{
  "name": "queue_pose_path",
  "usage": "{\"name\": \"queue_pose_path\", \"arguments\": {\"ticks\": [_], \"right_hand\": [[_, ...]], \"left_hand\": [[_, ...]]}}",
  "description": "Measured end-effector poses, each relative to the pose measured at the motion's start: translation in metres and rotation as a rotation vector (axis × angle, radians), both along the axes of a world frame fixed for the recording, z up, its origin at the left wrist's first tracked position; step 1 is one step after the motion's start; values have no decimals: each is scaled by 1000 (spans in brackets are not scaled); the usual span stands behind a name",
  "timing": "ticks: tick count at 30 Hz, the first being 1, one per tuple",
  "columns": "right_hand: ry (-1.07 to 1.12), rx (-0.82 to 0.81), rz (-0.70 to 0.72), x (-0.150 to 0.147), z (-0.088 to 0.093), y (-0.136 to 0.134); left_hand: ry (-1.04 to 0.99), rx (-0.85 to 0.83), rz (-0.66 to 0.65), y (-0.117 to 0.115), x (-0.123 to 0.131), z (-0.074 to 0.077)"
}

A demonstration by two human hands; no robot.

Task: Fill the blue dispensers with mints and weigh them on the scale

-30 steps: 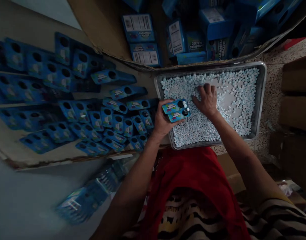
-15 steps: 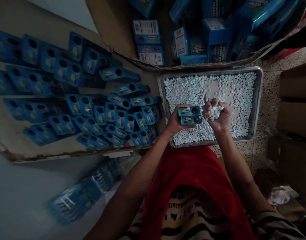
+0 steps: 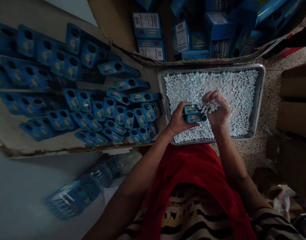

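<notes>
My left hand grips two small blue candy boxes side by side, their round holes facing up. Beside them, my right hand is cupped round a heap of small white and pale blue candies. Its fingers curl over the heap, and some candies lie at the hole of the upper box. Both hands are above a metal tray spread with the same candies, thinner toward its middle right.
Rows of blue boxes with round holes stand on the table at left. A large cardboard carton of blue boxes sits beyond the tray. Brown cartons are stacked at right. Wrapped blue packs lie lower left.
My left hand has moved slightly right with the two boxes. My right hand has tipped toward the upper box, bringing its candies to the hole.
</notes>
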State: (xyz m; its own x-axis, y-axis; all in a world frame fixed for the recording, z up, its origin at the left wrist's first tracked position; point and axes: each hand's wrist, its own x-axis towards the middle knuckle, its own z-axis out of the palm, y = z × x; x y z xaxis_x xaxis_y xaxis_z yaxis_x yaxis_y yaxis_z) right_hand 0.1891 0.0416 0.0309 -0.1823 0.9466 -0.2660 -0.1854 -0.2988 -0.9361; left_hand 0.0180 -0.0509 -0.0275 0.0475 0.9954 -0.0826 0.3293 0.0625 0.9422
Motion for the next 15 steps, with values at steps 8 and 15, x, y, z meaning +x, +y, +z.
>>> {"name": "queue_pose_path", "arguments": {"ticks": [8, 15], "right_hand": [[46, -5, -67, -14, 2, -7], [115, -52, -106, -17, 12, -26]], "left_hand": [[58, -6, 22, -2, -3, -2], [132, -8, 74, -6, -2, -10]]}}
